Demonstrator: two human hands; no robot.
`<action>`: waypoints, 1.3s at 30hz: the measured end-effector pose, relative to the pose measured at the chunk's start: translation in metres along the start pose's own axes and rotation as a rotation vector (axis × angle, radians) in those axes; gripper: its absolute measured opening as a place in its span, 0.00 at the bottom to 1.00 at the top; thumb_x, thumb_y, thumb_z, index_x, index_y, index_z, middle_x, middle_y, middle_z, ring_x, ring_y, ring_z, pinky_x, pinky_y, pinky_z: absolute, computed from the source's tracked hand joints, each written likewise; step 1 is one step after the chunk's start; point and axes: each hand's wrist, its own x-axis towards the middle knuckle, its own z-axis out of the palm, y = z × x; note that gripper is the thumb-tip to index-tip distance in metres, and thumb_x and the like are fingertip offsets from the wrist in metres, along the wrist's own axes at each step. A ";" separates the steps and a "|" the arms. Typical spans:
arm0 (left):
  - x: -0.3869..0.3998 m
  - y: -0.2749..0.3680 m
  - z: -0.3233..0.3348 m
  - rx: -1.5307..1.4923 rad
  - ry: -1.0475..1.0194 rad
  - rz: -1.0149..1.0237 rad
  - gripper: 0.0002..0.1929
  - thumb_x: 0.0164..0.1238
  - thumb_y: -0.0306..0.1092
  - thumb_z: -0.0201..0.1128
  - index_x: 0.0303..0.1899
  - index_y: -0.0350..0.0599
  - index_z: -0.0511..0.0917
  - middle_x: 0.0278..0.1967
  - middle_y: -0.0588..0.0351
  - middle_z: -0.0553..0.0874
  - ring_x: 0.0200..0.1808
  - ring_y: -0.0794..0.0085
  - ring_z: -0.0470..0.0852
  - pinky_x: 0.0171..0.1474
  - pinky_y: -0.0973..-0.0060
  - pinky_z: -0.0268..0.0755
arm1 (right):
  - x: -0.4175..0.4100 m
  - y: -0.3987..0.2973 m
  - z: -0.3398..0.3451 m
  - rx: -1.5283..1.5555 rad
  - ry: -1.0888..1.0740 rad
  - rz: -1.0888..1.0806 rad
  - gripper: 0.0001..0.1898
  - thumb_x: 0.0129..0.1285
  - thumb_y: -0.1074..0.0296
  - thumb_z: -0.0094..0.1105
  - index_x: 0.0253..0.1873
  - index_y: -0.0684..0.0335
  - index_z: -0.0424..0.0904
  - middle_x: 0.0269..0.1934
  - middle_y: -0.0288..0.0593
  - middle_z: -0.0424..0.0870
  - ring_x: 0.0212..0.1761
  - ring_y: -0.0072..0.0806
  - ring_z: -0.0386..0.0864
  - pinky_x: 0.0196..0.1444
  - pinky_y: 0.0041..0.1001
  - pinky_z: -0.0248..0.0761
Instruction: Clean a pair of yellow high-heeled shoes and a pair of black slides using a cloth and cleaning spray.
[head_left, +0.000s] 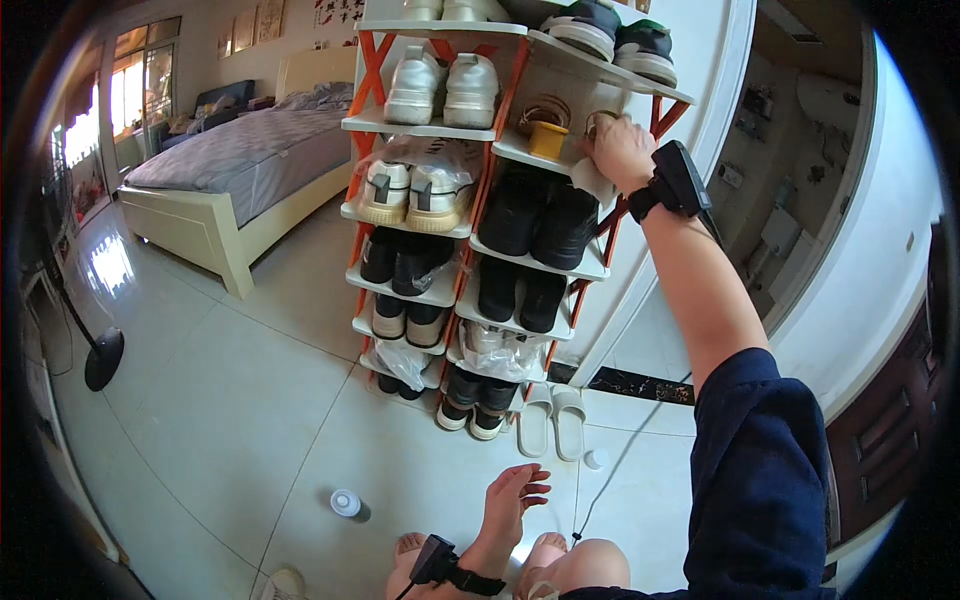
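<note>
My right hand (621, 154) reaches onto an upper right shelf of the shoe rack (517, 146), its fingertips partly hidden. Beside those fingers is a brown ring-shaped object (600, 118). A pale cloth or paper (591, 180) hangs below the hand over the shelf edge; whether the fingers grip it is hidden. To the left on the same shelf stands a yellow spool-like object (549, 139), with brown coiled loops (546, 111) behind it. Low in front of the rack, above my knees, my left hand (513, 496) is empty, its fingers bent and apart.
Shoes fill the rack, including black shoes (566, 225) just under my right hand and sneakers (585, 30) above. Pale slippers (568, 421), a white-topped container (345, 503) and a cable (630, 442) are on the tiled floor. A bed (240, 165) stands left, a doorway (795, 172) right.
</note>
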 end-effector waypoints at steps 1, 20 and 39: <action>0.001 0.000 0.000 0.001 -0.005 -0.001 0.13 0.68 0.35 0.51 0.45 0.34 0.73 0.40 0.47 0.81 0.38 0.64 0.80 0.39 0.70 0.73 | 0.001 0.003 -0.001 -0.171 -0.218 -0.036 0.26 0.59 0.39 0.50 0.48 0.57 0.78 0.38 0.52 0.82 0.41 0.46 0.81 0.40 0.40 0.74; -0.016 0.002 -0.010 0.103 -0.044 0.259 0.10 0.68 0.34 0.53 0.41 0.38 0.76 0.39 0.54 0.82 0.36 0.72 0.80 0.38 0.76 0.73 | -0.215 0.029 -0.105 0.934 0.144 0.072 0.21 0.51 0.67 0.65 0.52 0.60 0.78 0.37 0.53 0.83 0.39 0.38 0.83 0.38 0.30 0.76; -0.038 0.011 -0.014 0.275 -0.337 0.293 0.20 0.52 0.22 0.61 0.50 0.39 0.74 0.39 0.55 0.83 0.40 0.72 0.82 0.45 0.76 0.74 | -0.439 -0.001 -0.057 1.492 -0.150 0.813 0.11 0.64 0.65 0.55 0.40 0.68 0.78 0.30 0.39 0.81 0.32 0.17 0.75 0.34 0.18 0.67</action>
